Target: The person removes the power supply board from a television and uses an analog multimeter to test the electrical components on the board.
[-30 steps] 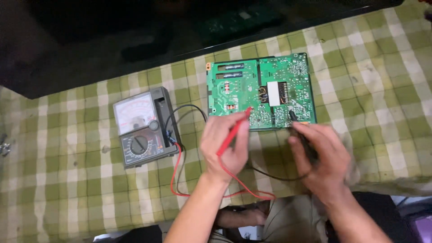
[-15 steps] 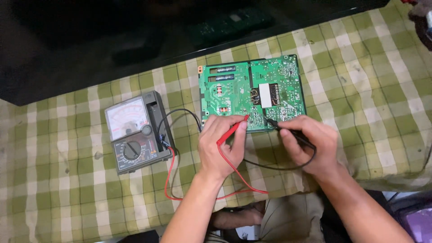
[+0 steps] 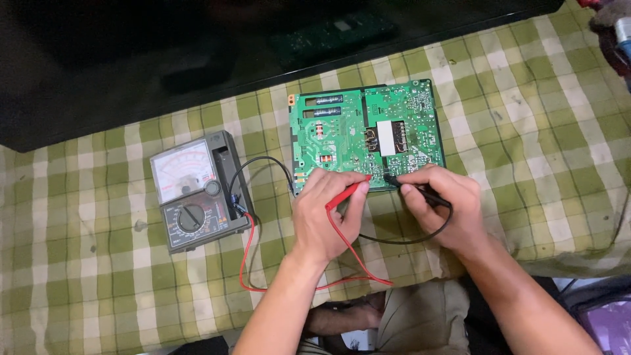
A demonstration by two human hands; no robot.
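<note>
So the green circuit board [image 3: 365, 138] is lying flat on a green-and-cream checked cloth [image 3: 526, 131], solder side up, and everything else sits around it. The left hand [image 3: 325, 213] is just below the board's near edge, fingers clamped on a red probe [image 3: 347, 194]; its long axis runs diagonally, tip pointing up and to the right at the board's bottom edge. The right hand [image 3: 447, 207] is below the board's lower right part, fingers pinched shut around a black probe [image 3: 414, 189] that lies almost level, tip pointing left toward the same edge, so the two tips nearly meet there. Whether either tip actually touches the solder, can't tell. The red lead [image 3: 253, 263] and black lead [image 3: 259, 164] loop away to an analog multimeter [image 3: 194, 190], off to the board's left, tilted slightly, dial nearest me.
</note>
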